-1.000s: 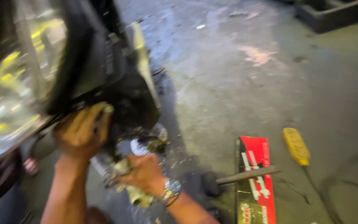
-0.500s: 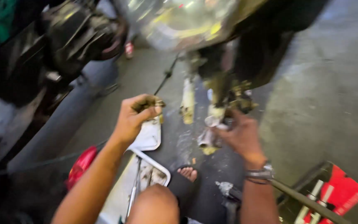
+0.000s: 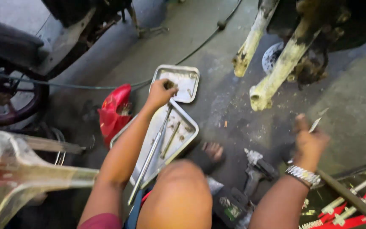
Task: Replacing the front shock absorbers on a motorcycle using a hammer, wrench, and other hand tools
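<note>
My left hand (image 3: pixel 159 93) reaches over a small square metal tray (image 3: pixel 187 73) on the concrete floor, fingers closed around a small dark part. A larger metal tray (image 3: pixel 183 140) just below it holds a long rod and several small parts. My right hand (image 3: pixel 309 142), with a metal watch on the wrist, hangs over the floor at the right and grips a thin metal piece. Two dirty, pale fork legs (image 3: pixel 276 72) of a motorcycle hang above, between the hands.
A red plastic cover (image 3: pixel 115 112) lies left of the trays. A power tool (image 3: pixel 255 169) rests by my sandalled foot (image 3: pixel 212 152). A red tool case (image 3: pixel 352 208) sits at the lower right. A wheel (image 3: pixel 5 101) and cable are at the left.
The view has swung down from the motorcycle to the floor. My left hand has moved from the fork area down to the small tray; my right hand has dropped away from the fork.
</note>
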